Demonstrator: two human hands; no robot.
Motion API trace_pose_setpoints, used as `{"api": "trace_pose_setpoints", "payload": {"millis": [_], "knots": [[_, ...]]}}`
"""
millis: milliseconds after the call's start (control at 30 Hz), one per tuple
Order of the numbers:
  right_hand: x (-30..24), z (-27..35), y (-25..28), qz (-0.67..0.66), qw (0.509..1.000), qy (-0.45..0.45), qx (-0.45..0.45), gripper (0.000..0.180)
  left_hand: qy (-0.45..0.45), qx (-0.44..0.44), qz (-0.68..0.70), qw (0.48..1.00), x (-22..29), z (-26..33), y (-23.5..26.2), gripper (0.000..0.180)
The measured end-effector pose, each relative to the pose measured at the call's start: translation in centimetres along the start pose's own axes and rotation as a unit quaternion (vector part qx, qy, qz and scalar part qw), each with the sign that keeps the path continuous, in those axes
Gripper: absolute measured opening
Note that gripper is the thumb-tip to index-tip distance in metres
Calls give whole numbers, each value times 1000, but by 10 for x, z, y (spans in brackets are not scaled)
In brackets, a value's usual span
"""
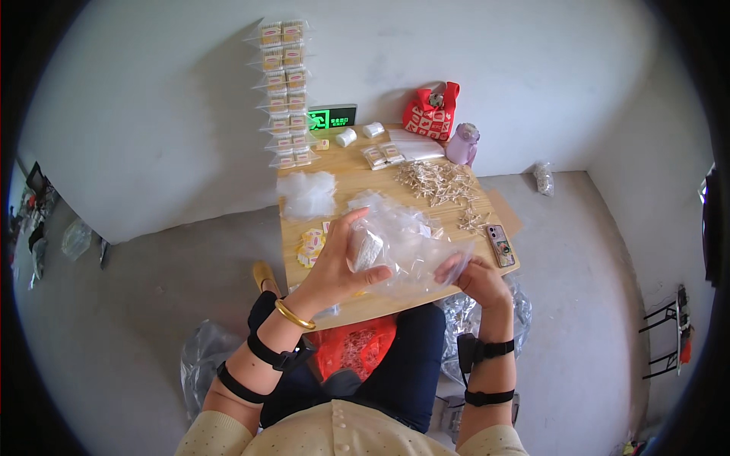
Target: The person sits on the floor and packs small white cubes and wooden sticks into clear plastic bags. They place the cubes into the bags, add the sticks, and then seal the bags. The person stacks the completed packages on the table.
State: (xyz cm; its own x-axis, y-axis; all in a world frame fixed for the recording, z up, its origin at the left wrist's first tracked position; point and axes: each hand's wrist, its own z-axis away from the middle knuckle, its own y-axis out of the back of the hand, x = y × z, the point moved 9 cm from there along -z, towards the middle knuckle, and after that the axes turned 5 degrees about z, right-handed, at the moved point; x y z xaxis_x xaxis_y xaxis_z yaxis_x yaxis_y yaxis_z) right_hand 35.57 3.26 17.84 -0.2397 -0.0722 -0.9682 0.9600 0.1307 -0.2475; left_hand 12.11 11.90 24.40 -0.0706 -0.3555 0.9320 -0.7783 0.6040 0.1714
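Observation:
Above the near part of the table, a clear plastic bag (414, 258) is held between my two hands. My left hand (338, 258) grips its left side, thumb and fingers curved around a white bundle (369, 251); whether that bundle is inside the bag or behind its film, I cannot tell. The bag's right edge is pinched in the fingers of my right hand (480, 280), partly seen through the film. Yellow-and-white paper labels (310, 248) lie beside my left hand. Beyond the bag are a heap of loose cotton swabs (435, 182) and a pile of thin clear bags (307, 194).
A tall stack of packed swab packets (285, 99) rises at the table's back left. Behind are white rolls (347, 137), flat plastic sleeves (417, 146), a red tote bag (431, 114) and a purple jug (461, 144). A phone (499, 245) lies right; a red plastic bag (357, 346) covers my lap.

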Motion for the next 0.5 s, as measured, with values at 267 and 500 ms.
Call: {"api": "trace_pose_setpoints", "payload": {"millis": [267, 500], "knots": [[12, -6, -103, -57, 988, 35, -138, 59, 57, 24, 208, 976, -21, 3, 0, 45], [13, -27, -110, -93, 995, 14, 20, 50, 72, 40, 241, 967, -41, 4, -10, 30]]}}
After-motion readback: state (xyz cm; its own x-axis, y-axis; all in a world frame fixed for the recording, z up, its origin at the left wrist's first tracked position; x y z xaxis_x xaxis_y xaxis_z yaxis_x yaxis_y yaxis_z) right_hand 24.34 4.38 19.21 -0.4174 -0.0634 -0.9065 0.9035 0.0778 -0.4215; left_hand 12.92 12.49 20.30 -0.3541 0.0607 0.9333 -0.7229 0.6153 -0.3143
